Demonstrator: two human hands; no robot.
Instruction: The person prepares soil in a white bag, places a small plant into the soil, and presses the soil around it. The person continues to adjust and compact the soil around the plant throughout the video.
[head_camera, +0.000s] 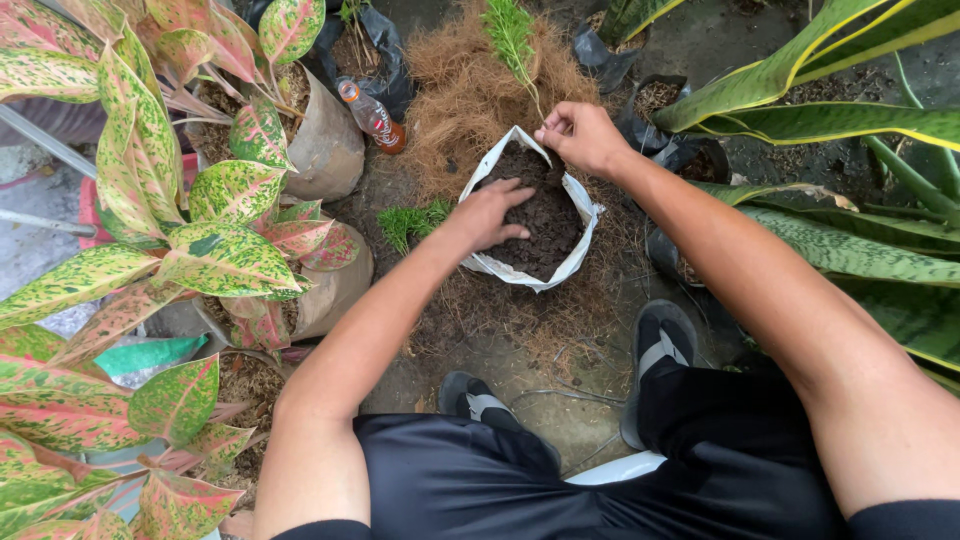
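A white planting bag (580, 215) filled with dark soil (545, 210) stands on the ground in front of me. My left hand (490, 212) rests flat on the soil at the bag's left side, fingers spread. My right hand (580, 133) is at the bag's far rim, pinching the thin stem of a small feathery green seedling (512, 40) that stands upright above the bag.
A heap of brown coconut fibre (465, 90) lies behind the bag. A plastic bottle with a red label (372, 115) leans at a pot (325, 145). Pink-and-green leafy plants (150, 250) crowd the left. Long striped leaves (830, 110) fill the right. My sandals (660, 340) are below.
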